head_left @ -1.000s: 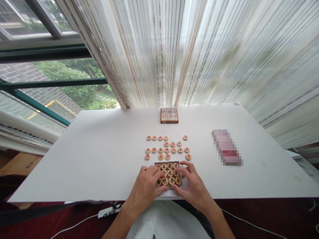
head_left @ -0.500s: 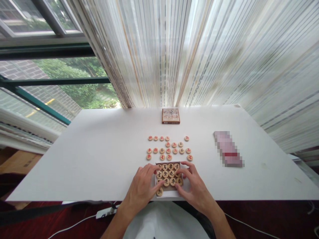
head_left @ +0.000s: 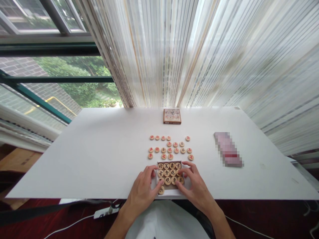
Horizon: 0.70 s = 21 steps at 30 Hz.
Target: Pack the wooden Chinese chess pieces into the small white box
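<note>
Wooden xiangqi pieces with black characters point(head_left: 167, 180) lie in rows inside a shallow white box point(head_left: 171, 192) at the table's front edge. One more piece point(head_left: 161, 190) sits in its lower left corner. My left hand point(head_left: 143, 186) is at the box's left side, fingers apart, with the index finger by the upper left rim and the thumb on a piece in the third row. My right hand point(head_left: 195, 182) is at the right side with fingers apart. Its index finger touches a right-hand piece, and its thumb tip rests by the third row.
Beyond the box, loose pieces, mostly red-lettered point(head_left: 169, 150), are spread in uneven rows on the white table point(head_left: 104, 159). A printed box or lid point(head_left: 172, 117) lies at the back. To the right is a blurred pink item point(head_left: 228, 149). Below are a power strip point(head_left: 106, 211) and cable.
My left index finger has drawn back from the upper left piece to the rim, uncovering that piece. The lower left piece looks turned. The view has shifted slightly.
</note>
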Motion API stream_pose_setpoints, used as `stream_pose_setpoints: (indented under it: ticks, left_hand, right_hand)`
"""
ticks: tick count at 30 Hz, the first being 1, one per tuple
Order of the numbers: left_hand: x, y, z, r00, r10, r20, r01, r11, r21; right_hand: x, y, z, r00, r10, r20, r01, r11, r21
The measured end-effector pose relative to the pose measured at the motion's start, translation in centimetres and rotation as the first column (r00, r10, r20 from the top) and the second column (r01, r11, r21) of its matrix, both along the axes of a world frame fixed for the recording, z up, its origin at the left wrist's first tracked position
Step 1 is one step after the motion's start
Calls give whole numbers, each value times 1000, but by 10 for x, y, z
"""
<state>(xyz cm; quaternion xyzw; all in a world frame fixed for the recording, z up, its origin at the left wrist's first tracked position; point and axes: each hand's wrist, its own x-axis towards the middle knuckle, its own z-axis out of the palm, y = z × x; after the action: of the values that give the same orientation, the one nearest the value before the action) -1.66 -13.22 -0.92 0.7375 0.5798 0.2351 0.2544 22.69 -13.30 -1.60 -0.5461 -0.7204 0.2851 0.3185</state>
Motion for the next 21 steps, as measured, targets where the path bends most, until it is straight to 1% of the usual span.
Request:
stream_pose_setpoints:
  ticks: [8,12,21]
  left_hand:
    - [-1,1,3,999,-21,-34,22,1000,22]
    - [-1,0,1,998,-37,-47,39,998,41]
    - [8,-2,-3,997,36,-63,-36,999,3]
  right_hand:
    - [-2,0,-3,1000,-13,6,13,1000,-8]
    - [-3,-1,0,1000,-16,7,16,1000,-17]
    - [0,-6,8,1000,11,-12,-12,997,-74]
